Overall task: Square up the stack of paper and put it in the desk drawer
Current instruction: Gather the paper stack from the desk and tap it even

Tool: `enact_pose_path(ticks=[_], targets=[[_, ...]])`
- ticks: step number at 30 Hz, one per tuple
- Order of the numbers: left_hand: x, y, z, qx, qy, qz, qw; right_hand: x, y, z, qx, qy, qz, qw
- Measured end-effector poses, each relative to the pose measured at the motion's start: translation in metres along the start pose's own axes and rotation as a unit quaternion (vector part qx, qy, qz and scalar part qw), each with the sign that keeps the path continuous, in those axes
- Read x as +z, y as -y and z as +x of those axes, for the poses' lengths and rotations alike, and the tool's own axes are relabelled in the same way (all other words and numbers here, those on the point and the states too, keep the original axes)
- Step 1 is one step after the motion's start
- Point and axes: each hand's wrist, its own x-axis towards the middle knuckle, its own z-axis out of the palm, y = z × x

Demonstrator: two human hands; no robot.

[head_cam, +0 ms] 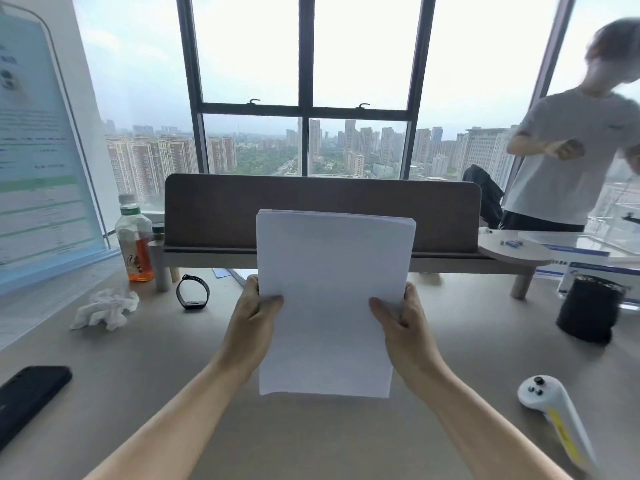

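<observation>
Holding: both hands grip the stack of paper (pixel 330 299) upright, raised above the desk (pixel 311 427), in front of the brown divider panel (pixel 214 209).
Left hand: the left hand (pixel 251 306) pinches the stack's left edge, thumb pressed on the near face, fingers wrapped behind out of sight.
Right hand: the right hand (pixel 401 315) pinches the right edge the same way, thumb on the front sheet.
Stack: top edges look slightly fanned; bottom edge hangs clear of the desk.
Left of desk: a bottle (pixel 133 239) of orange drink, a crumpled tissue (pixel 105 308), a black wristband (pixel 192 292), a dark phone (pixel 29 396).
Right of desk: a white controller (pixel 554 414) near the edge, a black cylinder (pixel 588 308) further back.
Background: a blurred person (pixel 575 157) stands at the window.
Drawer: not visible from this head view.
</observation>
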Motion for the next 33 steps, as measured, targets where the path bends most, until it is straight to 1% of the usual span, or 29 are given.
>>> enact_pose_path(ticks=[2, 4, 8, 10, 12, 15, 16, 17, 18, 19, 20, 21, 22, 23, 24, 25, 26, 27, 28, 30, 31, 32, 33], targets=[[-0.002, 0.010, -0.007, -0.023, 0.006, 0.000, 1.000, 0.004, -0.009, -0.010, 0.020, 0.020, 0.010, 1.000], [-0.002, 0.019, -0.011, -0.030, 0.008, -0.010, 0.999, 0.006, -0.016, -0.015, 0.022, 0.027, 0.006, 0.999], [-0.001, 0.020, -0.006, -0.022, 0.020, -0.012, 1.000, 0.002, -0.018, -0.006, 0.026, 0.014, -0.001, 1.000], [-0.001, 0.026, -0.009, -0.032, 0.032, -0.014, 0.999, -0.001, -0.022, -0.008, 0.040, 0.012, -0.001, 0.999], [-0.002, 0.037, -0.016, -0.044, 0.046, -0.002, 0.998, -0.001, -0.027, -0.018, 0.055, 0.023, -0.010, 0.998], [-0.003, 0.039, -0.012, -0.052, 0.054, 0.028, 0.997, -0.005, -0.028, -0.025, 0.043, 0.030, -0.044, 0.998], [-0.003, 0.030, -0.009, -0.035, 0.037, 0.057, 0.997, -0.007, -0.025, -0.024, 0.033, 0.032, -0.062, 0.997], [-0.006, 0.017, -0.003, 0.002, -0.013, 0.098, 0.995, -0.010, -0.021, -0.023, 0.017, 0.036, -0.079, 0.996], [-0.010, -0.002, 0.004, 0.069, -0.082, 0.159, 0.982, -0.012, -0.015, -0.021, -0.006, 0.038, -0.103, 0.994], [-0.012, -0.026, 0.009, 0.156, -0.132, 0.236, 0.950, -0.016, -0.007, -0.018, -0.035, 0.044, -0.134, 0.989], [-0.013, -0.051, 0.013, 0.241, -0.136, 0.319, 0.907, -0.018, 0.002, -0.015, -0.065, 0.052, -0.175, 0.981], [-0.010, -0.078, 0.017, 0.305, -0.106, 0.405, 0.856, -0.020, 0.011, -0.011, -0.098, 0.062, -0.218, 0.969], [-0.007, -0.097, 0.022, 0.334, -0.058, 0.472, 0.813, -0.021, 0.021, -0.008, -0.135, 0.073, -0.257, 0.954], [-0.004, -0.109, 0.024, 0.332, -0.009, 0.503, 0.798, -0.023, 0.031, -0.005, -0.177, 0.082, -0.291, 0.937], [-0.004, -0.113, 0.027, 0.303, 0.038, 0.495, 0.814, -0.024, 0.040, -0.002, -0.209, 0.088, -0.322, 0.919], [-0.005, -0.114, 0.029, 0.262, 0.076, 0.445, 0.853, -0.026, 0.048, -0.001, -0.232, 0.090, -0.344, 0.905], [-0.009, -0.110, 0.029, 0.230, 0.101, 0.373, 0.893, -0.028, 0.053, 0.000, -0.244, 0.088, -0.361, 0.896], [-0.011, -0.101, 0.027, 0.206, 0.115, 0.299, 0.925, -0.031, 0.054, 0.000, -0.248, 0.082, -0.372, 0.891], [-0.014, -0.090, 0.023, 0.189, 0.112, 0.249, 0.943, -0.034, 0.053, -0.001, -0.245, 0.071, -0.387, 0.886], [-0.019, -0.068, 0.012, 0.170, 0.081, 0.195, 0.962, -0.044, 0.045, 0.001, -0.245, 0.019, -0.411, 0.878], [-0.021, -0.058, 0.007, 0.160, 0.063, 0.170, 0.970, -0.051, 0.035, 0.004, -0.230, -0.016, -0.412, 0.882], [-0.024, -0.048, 0.003, 0.144, 0.047, 0.139, 0.979, -0.058, 0.026, 0.006, -0.187, -0.045, -0.392, 0.900], [-0.027, -0.039, 0.001, 0.122, 0.036, 0.103, 0.986, -0.066, 0.017, 0.006, -0.111, -0.059, -0.337, 0.933]])
